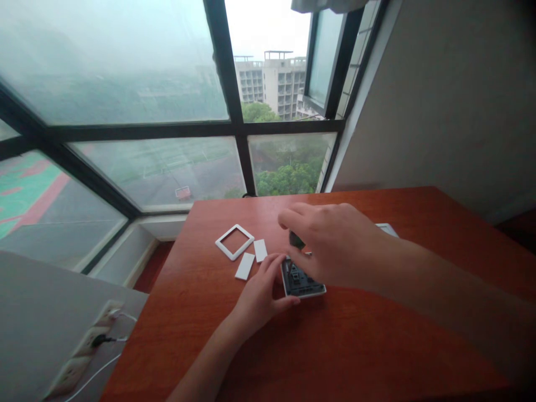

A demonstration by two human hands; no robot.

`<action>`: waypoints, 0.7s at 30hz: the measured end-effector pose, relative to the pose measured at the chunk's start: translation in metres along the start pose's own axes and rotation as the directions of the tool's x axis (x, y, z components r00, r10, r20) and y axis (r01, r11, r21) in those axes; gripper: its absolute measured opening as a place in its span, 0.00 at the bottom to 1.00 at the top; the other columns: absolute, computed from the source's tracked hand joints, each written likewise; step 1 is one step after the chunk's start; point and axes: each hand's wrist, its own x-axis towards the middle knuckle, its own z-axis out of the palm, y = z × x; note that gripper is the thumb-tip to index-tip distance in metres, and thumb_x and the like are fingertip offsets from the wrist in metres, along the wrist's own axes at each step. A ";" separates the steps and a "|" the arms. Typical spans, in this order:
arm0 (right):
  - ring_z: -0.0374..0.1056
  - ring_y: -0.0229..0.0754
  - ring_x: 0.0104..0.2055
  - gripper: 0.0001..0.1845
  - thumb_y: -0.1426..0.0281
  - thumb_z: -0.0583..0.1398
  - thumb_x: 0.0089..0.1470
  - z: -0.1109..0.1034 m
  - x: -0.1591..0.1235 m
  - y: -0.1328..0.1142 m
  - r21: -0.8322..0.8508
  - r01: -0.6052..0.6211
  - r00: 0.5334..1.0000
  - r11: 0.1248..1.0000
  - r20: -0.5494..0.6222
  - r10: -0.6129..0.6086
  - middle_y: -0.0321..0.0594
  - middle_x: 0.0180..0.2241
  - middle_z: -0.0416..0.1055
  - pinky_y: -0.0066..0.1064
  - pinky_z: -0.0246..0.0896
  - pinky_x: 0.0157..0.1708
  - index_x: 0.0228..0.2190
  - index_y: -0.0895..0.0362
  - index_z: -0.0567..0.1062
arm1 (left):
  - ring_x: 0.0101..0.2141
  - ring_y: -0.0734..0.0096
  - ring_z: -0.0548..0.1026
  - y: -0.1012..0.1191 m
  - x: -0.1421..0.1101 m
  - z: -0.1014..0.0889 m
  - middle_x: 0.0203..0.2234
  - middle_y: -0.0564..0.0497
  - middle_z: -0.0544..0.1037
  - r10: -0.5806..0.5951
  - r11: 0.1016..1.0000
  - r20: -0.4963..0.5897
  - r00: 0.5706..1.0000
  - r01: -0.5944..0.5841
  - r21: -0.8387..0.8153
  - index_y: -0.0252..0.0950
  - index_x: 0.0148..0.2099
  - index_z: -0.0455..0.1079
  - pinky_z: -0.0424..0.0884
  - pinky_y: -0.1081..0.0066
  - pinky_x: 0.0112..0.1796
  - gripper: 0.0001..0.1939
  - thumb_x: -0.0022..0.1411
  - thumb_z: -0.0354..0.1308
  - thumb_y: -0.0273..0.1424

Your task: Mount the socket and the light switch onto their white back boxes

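A dark switch module (298, 282) with a white rim lies on the reddish wooden table (335, 346). My left hand (260, 293) rests beside it, thumb and fingers pressed against its left edge. My right hand (335, 245) hovers over the module with fingers curled round a small dark object (296, 240), only partly visible. A white square frame (234, 242) lies to the left, with two white rocker plates (252, 258) next to it.
A white flat piece (387, 228) peeks out behind my right wrist. Large windows stand behind the table. A grey ledge at lower left carries wall sockets (86, 349) with a plugged cable. A grey wall rises at right.
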 end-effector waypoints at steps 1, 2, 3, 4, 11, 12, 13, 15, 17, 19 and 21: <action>0.69 0.42 0.31 0.07 0.69 0.57 0.54 -0.001 -0.001 0.001 0.028 0.033 0.999 0.999 0.009 -0.034 0.40 0.36 0.74 0.32 0.40 0.21 0.37 0.55 0.69 | 0.56 0.51 0.65 0.000 0.000 0.000 0.60 0.44 0.61 -0.001 1.000 0.006 1.000 0.001 -0.004 0.43 0.61 0.60 0.65 0.55 0.55 0.39 0.48 0.70 0.32; 0.69 0.42 0.31 0.09 0.71 0.57 0.53 -0.001 -0.001 0.002 0.046 0.058 0.998 0.997 0.018 -0.059 0.40 0.38 0.74 0.32 0.40 0.21 0.39 0.55 0.69 | 0.55 0.52 0.66 0.001 0.000 0.000 0.59 0.44 0.62 -0.002 1.000 0.010 1.000 0.002 -0.006 0.43 0.60 0.60 0.66 0.55 0.54 0.38 0.48 0.70 0.32; 0.69 0.42 0.31 0.11 0.72 0.56 0.53 -0.002 -0.001 0.003 0.049 0.069 0.997 0.996 0.024 -0.070 0.40 0.39 0.74 0.31 0.40 0.21 0.40 0.56 0.69 | 0.55 0.52 0.66 0.001 0.000 0.000 0.59 0.45 0.62 -0.002 1.000 0.009 1.000 0.002 -0.006 0.44 0.60 0.60 0.66 0.56 0.54 0.38 0.48 0.70 0.32; 0.69 0.42 0.31 0.11 0.72 0.56 0.54 -0.001 0.000 0.004 0.037 0.066 0.997 0.997 0.028 -0.067 0.40 0.38 0.74 0.31 0.40 0.21 0.41 0.56 0.69 | 0.55 0.53 0.66 0.001 0.000 0.000 0.59 0.45 0.62 -0.002 1.000 0.004 1.000 0.002 -0.003 0.44 0.61 0.60 0.66 0.56 0.54 0.39 0.47 0.71 0.32; 0.70 0.44 0.28 0.14 0.57 0.58 0.56 0.004 0.006 0.002 -0.060 -0.032 0.998 0.998 -0.047 0.030 0.38 0.28 0.74 0.31 0.35 0.21 0.29 0.55 0.69 | 0.58 0.50 0.62 0.000 0.000 0.001 0.61 0.44 0.59 -0.008 1.000 -0.006 1.000 0.008 0.012 0.43 0.64 0.55 0.62 0.54 0.57 0.44 0.47 0.71 0.32; 0.70 0.44 0.27 0.14 0.56 0.58 0.55 0.004 0.005 0.001 -0.059 -0.041 0.998 0.997 -0.053 0.038 0.38 0.27 0.74 0.31 0.35 0.21 0.28 0.55 0.69 | 0.58 0.50 0.62 0.000 0.000 0.000 0.61 0.43 0.59 -0.009 1.000 -0.005 1.000 0.009 0.013 0.43 0.64 0.55 0.61 0.54 0.57 0.44 0.47 0.70 0.32; 0.69 0.44 0.27 0.15 0.56 0.58 0.55 0.004 0.005 0.001 -0.055 -0.048 0.997 0.997 -0.057 0.045 0.38 0.26 0.74 0.32 0.35 0.21 0.28 0.54 0.68 | 0.58 0.50 0.62 0.001 0.000 0.000 0.61 0.43 0.59 -0.008 1.000 -0.006 1.000 0.008 0.013 0.43 0.64 0.55 0.62 0.54 0.57 0.44 0.47 0.70 0.32; 0.69 0.44 0.28 0.11 0.59 0.58 0.56 0.002 0.003 0.002 -0.029 -0.049 0.998 0.998 -0.050 0.048 0.38 0.28 0.75 0.32 0.37 0.21 0.29 0.54 0.69 | 0.58 0.50 0.62 0.001 0.000 0.000 0.61 0.44 0.60 -0.007 1.000 -0.005 1.000 0.007 0.011 0.43 0.63 0.56 0.63 0.55 0.56 0.43 0.47 0.70 0.32; 0.69 0.43 0.29 0.06 0.64 0.57 0.55 0.000 0.002 0.004 0.014 -0.019 1.000 1.000 -0.019 0.019 0.38 0.30 0.75 0.31 0.39 0.22 0.32 0.54 0.68 | 0.56 0.52 0.65 0.001 0.000 0.000 0.60 0.44 0.61 -0.011 1.000 0.001 1.000 0.011 0.009 0.43 0.63 0.57 0.65 0.56 0.55 0.42 0.48 0.70 0.32; 0.68 0.42 0.30 0.04 0.68 0.56 0.54 -0.002 0.001 0.006 0.035 0.010 1.000 0.999 0.022 -0.011 0.38 0.32 0.76 0.31 0.40 0.22 0.33 0.54 0.68 | 0.54 0.52 0.67 0.000 0.000 0.000 0.59 0.44 0.61 -0.014 1.000 0.002 1.000 0.014 0.010 0.44 0.63 0.56 0.67 0.57 0.53 0.42 0.48 0.70 0.32; 0.68 0.42 0.30 0.05 0.66 0.56 0.55 -0.002 0.002 0.007 0.013 0.009 0.999 1.000 0.032 -0.009 0.39 0.32 0.76 0.31 0.40 0.22 0.32 0.54 0.69 | 0.54 0.52 0.67 0.000 -0.001 0.001 0.59 0.44 0.61 -0.011 1.000 -0.002 1.000 0.011 0.014 0.43 0.63 0.55 0.66 0.57 0.53 0.43 0.48 0.70 0.32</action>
